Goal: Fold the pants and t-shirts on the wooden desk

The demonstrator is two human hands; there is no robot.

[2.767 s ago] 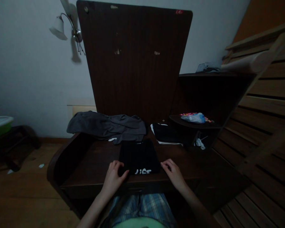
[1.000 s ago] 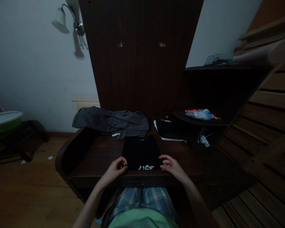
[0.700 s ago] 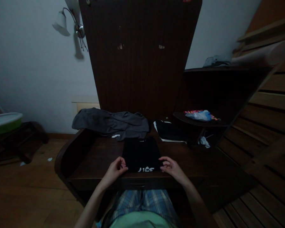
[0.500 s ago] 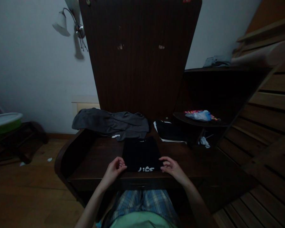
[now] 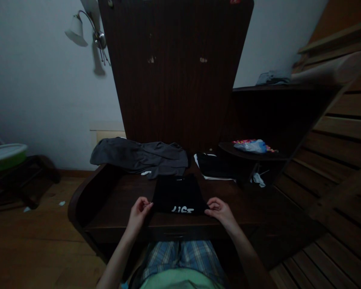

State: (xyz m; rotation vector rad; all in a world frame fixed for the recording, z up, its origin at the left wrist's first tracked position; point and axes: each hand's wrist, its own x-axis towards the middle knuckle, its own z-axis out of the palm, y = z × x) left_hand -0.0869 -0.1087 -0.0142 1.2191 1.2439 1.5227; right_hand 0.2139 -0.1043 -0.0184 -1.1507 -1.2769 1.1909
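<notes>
A folded black T-shirt [image 5: 177, 192] with white lettering near its front edge lies on the dark wooden desk [image 5: 117, 208] in front of me. My left hand [image 5: 140, 211] pinches its near left corner between thumb and fingers. At the near right corner, my right hand [image 5: 220, 210] grips the cloth the same way. The front edge looks stretched between both hands. Just behind the shirt, a crumpled grey garment [image 5: 141, 154] spreads along the back left of the desk.
Folded black and white cloth [image 5: 213, 166] lies at the back right. A plastic packet [image 5: 252, 146] rests on a small side shelf. The desk's raised left side [image 5: 84, 196] and the tall back panel [image 5: 180, 80] bound the surface. Wooden slats [image 5: 333, 160] stand at right.
Both hands have moved slightly apart, pulling the shirt's front corners outward. The front edge with its lettering has risen or shifted a little away from me.
</notes>
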